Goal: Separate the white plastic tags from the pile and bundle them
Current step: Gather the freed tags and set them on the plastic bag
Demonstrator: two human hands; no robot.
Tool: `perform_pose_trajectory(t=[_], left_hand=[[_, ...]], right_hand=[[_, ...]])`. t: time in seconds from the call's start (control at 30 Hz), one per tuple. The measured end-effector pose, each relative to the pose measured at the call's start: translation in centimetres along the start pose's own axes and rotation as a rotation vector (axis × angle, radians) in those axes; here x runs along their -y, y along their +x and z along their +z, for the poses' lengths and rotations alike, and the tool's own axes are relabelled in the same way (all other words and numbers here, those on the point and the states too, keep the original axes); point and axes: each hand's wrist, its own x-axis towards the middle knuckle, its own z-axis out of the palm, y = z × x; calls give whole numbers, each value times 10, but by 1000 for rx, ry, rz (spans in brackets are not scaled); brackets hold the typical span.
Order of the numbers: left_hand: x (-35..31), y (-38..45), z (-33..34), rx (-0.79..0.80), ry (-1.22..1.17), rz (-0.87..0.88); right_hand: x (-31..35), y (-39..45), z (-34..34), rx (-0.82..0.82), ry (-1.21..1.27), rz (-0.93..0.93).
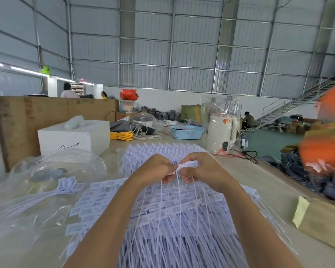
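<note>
Your left hand (157, 169) and right hand (203, 171) pinch a few tags (189, 164) mid-frame; one small bundle (68, 185) lies left, while the pile (162, 209) remains large.

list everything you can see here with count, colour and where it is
tags in hand: a few, white, pinched between both hands above the pile
tag pile: too many to count, white, spread over the table in front
small tag bunch: one, white, left of the pile
clear plastic bags: several, transparent, left side of table
white box: one, far left
yellow cord: one coil, behind the box
blue basket: one, far centre
white kettle: one, right of the basket
cardboard box: one, brown, right edge
table: one, beige
left hand: grips the tags
right hand: pinches the tags
</note>
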Motion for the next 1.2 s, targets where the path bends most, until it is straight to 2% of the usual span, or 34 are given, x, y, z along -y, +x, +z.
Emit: perform_pose_trajectory(t=[0.27, 0.37, 0.4, 0.47, 0.53, 0.6, 0.7, 0.77, 0.87, 1.03, 1.13, 1.2], left_hand=[[4, 9, 6, -68, -138, -65], [3, 9, 7, -11, -197, -101], [1, 9, 7, 1, -186, -107], [-1, 8, 7, -22, -120, -101], [-2, 6, 8, -41, -28, -72], [0, 4, 10, -15, 42, -52], [-1, 3, 11, 36, 59, -118], [-2, 2, 7, 50, 54, -143], [0, 0, 0, 69, 110, -113], [4, 0, -6, 63, 142, -41], [1, -1, -8, 60, 109, -8], [0, -2, -9, 72, 78, 21]], right_hand=[[-4, 7, 8, -166, -273, -72], [-12, 9, 4, -275, -637, -156], [-15, 9, -2, -339, -689, -152], [-15, 6, -17, -465, -548, -89], [-5, 0, -35, -545, -127, -20], [7, -8, -51, -592, 247, -45], [21, -19, -68, -647, 327, -127], [24, -22, -74, -564, 448, -141], [25, -23, -69, -321, 622, -28], [15, -10, -28, -86, 288, 143], [5, 0, -3, -34, 83, 194], [-2, 2, 8, -6, 49, 215]])
